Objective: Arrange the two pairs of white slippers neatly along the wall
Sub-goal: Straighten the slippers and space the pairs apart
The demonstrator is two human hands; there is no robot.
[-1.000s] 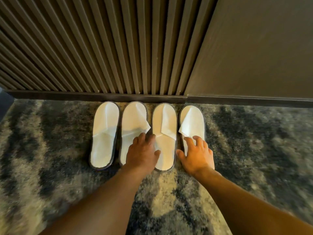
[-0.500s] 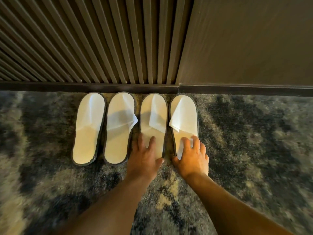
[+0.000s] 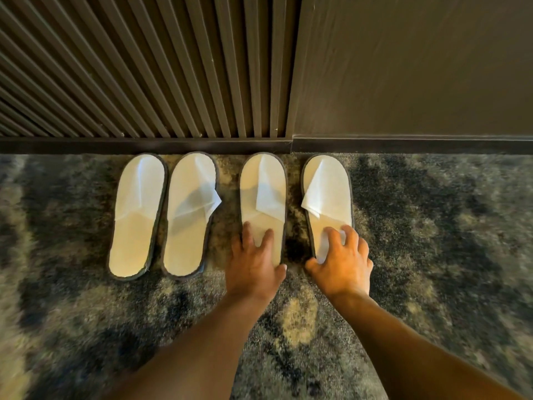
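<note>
Four white slippers lie in a row on the carpet, toes against the dark baseboard [image 3: 144, 145]. The first slipper [image 3: 135, 215] and second slipper [image 3: 187, 226] sit close together on the left. The third slipper [image 3: 261, 183] has my left hand [image 3: 253, 264] pressed on its heel, thumb at its right edge. On the heel of the fourth slipper [image 3: 328, 192] rests my right hand [image 3: 341, 264], with the thumb at the heel's left edge and the fingers over the top. A gap of carpet separates the second and third slippers.
A slatted dark wall [image 3: 144, 67] rises behind the left slippers and a flat dark panel [image 3: 403, 67] stands to its right. Mottled grey and tan carpet [image 3: 432, 241] spreads to both sides and toward me.
My left hand shifted from the second slipper's heel onto the third. The third and fourth slippers slid right, and gaps opened beside them. The left pair stayed put.
</note>
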